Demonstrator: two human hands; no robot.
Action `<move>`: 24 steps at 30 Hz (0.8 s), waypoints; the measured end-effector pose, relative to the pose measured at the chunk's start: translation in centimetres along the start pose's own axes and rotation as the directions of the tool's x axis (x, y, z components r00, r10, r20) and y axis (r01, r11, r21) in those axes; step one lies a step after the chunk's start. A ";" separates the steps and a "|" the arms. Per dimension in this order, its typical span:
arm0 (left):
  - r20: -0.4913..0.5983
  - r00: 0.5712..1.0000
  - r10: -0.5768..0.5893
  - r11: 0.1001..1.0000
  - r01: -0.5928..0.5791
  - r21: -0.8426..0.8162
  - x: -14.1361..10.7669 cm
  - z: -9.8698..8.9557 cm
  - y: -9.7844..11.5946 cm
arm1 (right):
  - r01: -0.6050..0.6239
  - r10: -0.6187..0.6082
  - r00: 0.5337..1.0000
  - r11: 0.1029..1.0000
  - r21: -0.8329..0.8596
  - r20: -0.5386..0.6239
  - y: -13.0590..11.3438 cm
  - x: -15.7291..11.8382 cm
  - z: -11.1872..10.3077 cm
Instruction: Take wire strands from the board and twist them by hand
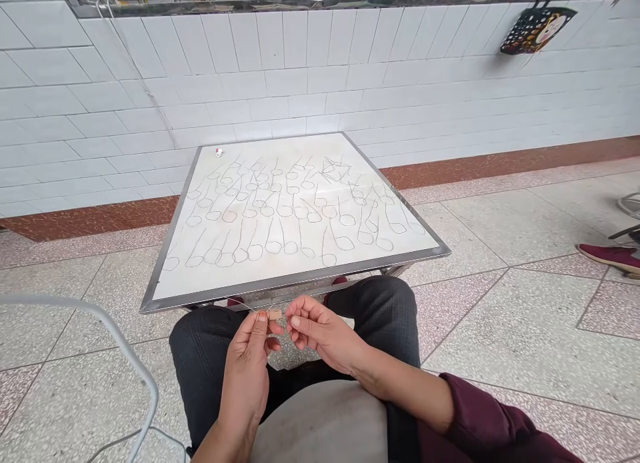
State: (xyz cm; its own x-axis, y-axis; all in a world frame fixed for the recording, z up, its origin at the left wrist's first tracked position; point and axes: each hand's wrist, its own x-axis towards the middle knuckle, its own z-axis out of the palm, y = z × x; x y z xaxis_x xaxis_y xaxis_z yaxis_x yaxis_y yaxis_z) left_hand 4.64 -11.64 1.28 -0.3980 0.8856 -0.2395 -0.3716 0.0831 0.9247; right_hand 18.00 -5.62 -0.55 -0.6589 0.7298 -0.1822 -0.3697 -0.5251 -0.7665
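Above my lap, my left hand (254,346) pinches a small tan tag-like piece (275,314) together with a thin wire (237,303). The wire sticks out to the left, toward the table edge. Close beside it, my right hand (320,330) has its thumb and forefinger pressed together on what looks like the other part of the wire, just right of the tan piece. In front of both hands, many thin wire loops (285,210) with straight tails lie in rough rows on a white-topped table (180,286) with a metal rim.
A small white and red item (219,152) lies at the table's far left corner. A grey tubular frame (135,363) stands at my left. A dark patterned bag (537,30) hangs on the tiled wall. Another person's red shoe (607,258) shows at the far right.
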 end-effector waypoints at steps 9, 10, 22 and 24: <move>-0.054 0.997 -0.055 0.976 0.043 -0.213 0.1 0.3 -0.5 | -0.049 0.060 0.994 0.991 0.122 -0.087 0.5 0.1 0.2; -0.061 0.997 -0.057 0.974 0.042 -0.222 0.1 0.4 -0.5 | -0.049 0.062 0.994 0.990 0.134 -0.091 0.6 0.1 0.2; -0.066 0.997 -0.035 0.991 0.027 -0.129 -0.3 0.5 -0.7 | -0.133 0.167 0.984 0.911 0.389 -0.056 0.0 -0.3 0.6; -0.056 0.997 -0.052 0.988 0.043 -0.146 -0.4 0.5 -0.7 | -0.127 0.162 0.986 0.894 0.429 -0.047 0.2 -0.4 0.7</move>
State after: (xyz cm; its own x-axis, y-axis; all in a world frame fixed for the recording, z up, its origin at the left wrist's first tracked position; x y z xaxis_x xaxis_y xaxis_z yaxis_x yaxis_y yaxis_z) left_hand 5.45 -11.78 0.90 -0.4248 0.8529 -0.3033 -0.5067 0.0536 0.8604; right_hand 17.73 -6.29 -0.25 -0.6789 0.6546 -0.3326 -0.5280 -0.7500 -0.3983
